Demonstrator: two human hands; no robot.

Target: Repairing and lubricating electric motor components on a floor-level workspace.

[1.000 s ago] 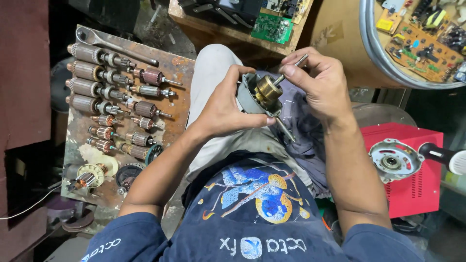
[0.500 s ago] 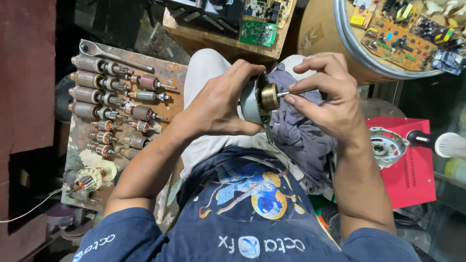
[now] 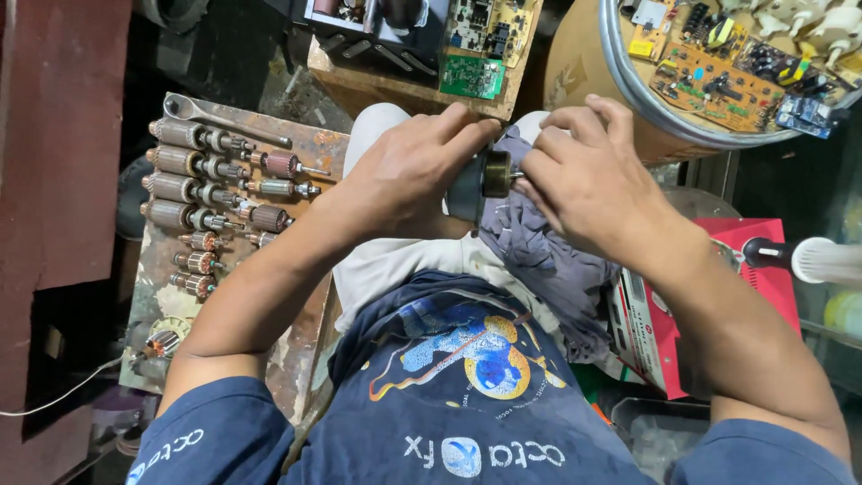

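My left hand grips a small motor part, a dark round body with a brass-coloured end, held above my lap. My right hand is closed around the thin shaft sticking out of that brass end. Whether it holds a tool there is hidden by the fingers. A crumpled grey cloth lies on my lap under both hands.
A worn board at left carries several copper-wound motor armatures and a spanner. A red box sits at right, with a white-headed tool over it. Circuit boards fill a round metal tray and a wooden shelf ahead.
Both hands have shifted left and down with the motor part. My right hand has closed tighter on the shaft, and the thin tool seen a second ago is no longer visible.
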